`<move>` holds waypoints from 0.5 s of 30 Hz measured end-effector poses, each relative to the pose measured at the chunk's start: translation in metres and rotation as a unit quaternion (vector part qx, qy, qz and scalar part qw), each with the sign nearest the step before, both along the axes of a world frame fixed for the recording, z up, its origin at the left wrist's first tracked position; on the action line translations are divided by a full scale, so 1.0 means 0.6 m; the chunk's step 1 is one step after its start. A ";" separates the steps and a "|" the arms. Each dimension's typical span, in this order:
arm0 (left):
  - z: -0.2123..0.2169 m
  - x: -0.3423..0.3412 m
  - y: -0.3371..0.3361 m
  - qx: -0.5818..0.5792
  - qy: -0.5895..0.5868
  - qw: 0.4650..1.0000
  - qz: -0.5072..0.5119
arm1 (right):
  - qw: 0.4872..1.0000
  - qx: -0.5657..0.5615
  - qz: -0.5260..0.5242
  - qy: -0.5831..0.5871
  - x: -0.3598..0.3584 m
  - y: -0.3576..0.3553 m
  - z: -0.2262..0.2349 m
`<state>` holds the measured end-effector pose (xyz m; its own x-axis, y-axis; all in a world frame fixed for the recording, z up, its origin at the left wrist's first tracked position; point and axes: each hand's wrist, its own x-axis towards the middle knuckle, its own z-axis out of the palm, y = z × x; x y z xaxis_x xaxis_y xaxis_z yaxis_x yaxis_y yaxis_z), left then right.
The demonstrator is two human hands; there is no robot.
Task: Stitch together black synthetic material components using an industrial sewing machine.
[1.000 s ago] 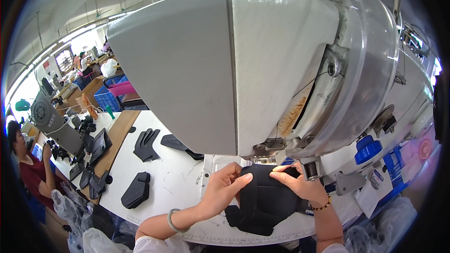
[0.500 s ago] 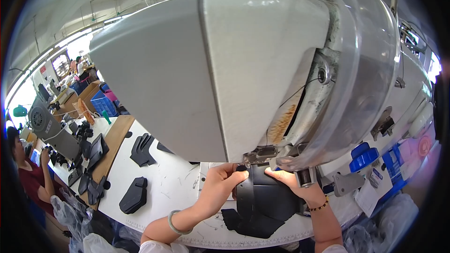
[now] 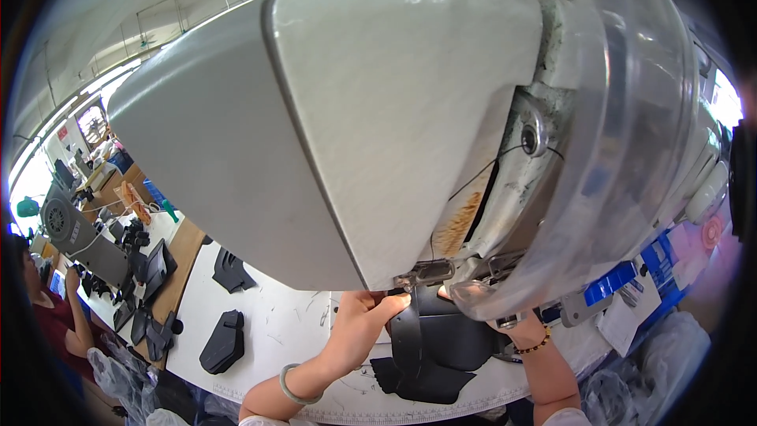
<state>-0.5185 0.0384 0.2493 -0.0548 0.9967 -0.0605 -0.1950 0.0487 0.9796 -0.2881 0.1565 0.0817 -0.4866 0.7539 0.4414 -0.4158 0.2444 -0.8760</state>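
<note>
A black leather-like piece (image 3: pixel 453 341) with a seamed strip along its left side lies under the sewing machine's head (image 3: pixel 410 118). My left hand (image 3: pixel 364 323) pinches its upper left edge, thumb on top, close beside the metal presser parts (image 3: pixel 426 272). On the other side my right hand (image 3: pixel 522 330) holds the piece's right edge; the clear guard and machine head cover much of its thumb and fingers. A dark thread (image 3: pixel 489 167) runs down the machine's front. The needle's tip cannot be made out.
Stacks of cut black pieces (image 3: pixel 223 341) lie left on the white table (image 3: pixel 276 347). A clear curved guard (image 3: pixel 631 126) bulges at right, near a blue object (image 3: pixel 609 284). Plastic bags (image 3: pixel 678 355) hang by the table's front. A person (image 3: pixel 59 315) works at far left.
The view has shifted, so the machine head looks closer and lower. It now covers more of my right hand and the piece's upper edge. Both hands keep their hold.
</note>
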 end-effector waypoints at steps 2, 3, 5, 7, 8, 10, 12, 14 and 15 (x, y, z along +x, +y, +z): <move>0.005 0.005 -0.002 0.036 0.033 0.999 0.021 | 0.997 0.016 -0.005 -0.076 0.005 0.013 -0.021; 0.003 0.003 -0.002 0.035 0.031 0.999 0.020 | 0.988 0.031 -0.005 -0.153 0.005 0.012 -0.017; -0.004 -0.001 -0.002 0.126 0.108 0.986 0.009 | 0.995 -0.019 -0.024 -0.096 -0.010 -0.004 -0.008; -0.006 -0.002 -0.002 0.089 0.048 0.995 0.022 | 0.992 -0.033 0.113 0.032 -0.004 -0.034 0.037; -0.007 -0.002 -0.002 0.052 -0.007 0.998 0.033 | 0.993 -0.033 0.115 0.027 -0.003 -0.040 0.072; -0.008 0.001 -0.003 0.026 0.005 0.999 0.043 | 0.778 0.289 -0.130 -0.543 -0.023 -0.043 0.150; -0.005 0.000 -0.001 0.029 -0.014 0.999 0.028 | 0.875 0.142 -0.135 -0.443 -0.042 -0.049 0.175; -0.004 0.000 0.003 0.031 -0.024 0.999 0.031 | 0.883 0.272 -0.168 -0.345 -0.039 -0.049 0.173; -0.004 -0.001 0.003 0.028 -0.031 0.999 0.035 | 0.883 0.271 -0.167 -0.344 -0.041 -0.051 0.176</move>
